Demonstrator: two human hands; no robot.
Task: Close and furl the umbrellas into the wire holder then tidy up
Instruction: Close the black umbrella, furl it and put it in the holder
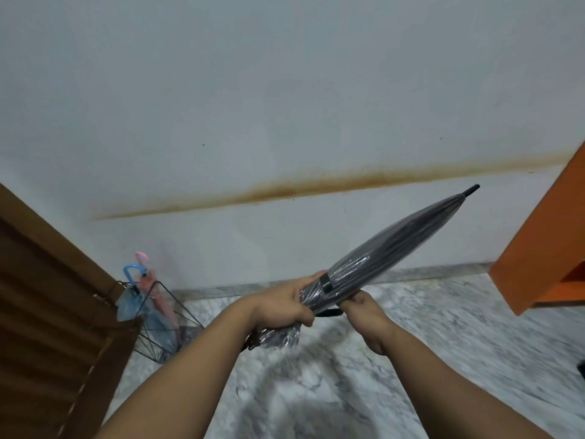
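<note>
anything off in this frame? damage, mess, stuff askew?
One thing: a long rusty-brown stain streaks across the white wall, looking like water damage. The blue umbrella and pink umbrella sit in the wire holder normally.

head view | single, worn on person | faces forward-down toward wall [285,90] and floor [316,391] | near hands

The clear umbrella [380,258] is hidden at its handle end by the left hand [285,307], and the orange furniture [544,236] is cut off by the right edge.
</note>
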